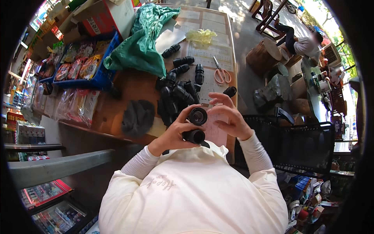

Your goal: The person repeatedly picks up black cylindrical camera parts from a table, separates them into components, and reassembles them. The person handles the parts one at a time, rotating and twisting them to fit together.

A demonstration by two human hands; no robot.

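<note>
White shirt (191, 187) sits nearest. Left hand (173, 132) clamps black tube parts (193, 136), likely hard and light, best held by their sides; right hand (231, 117) has fingers apart.

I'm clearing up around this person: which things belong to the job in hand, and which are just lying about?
Seemingly in use:
black parts, held in the left hand, right hand beside them
pile of black fittings

Apparently lying about:
scissors
green bag
dark grey cloth
blue crate
crumpled yellowish plastic
</note>
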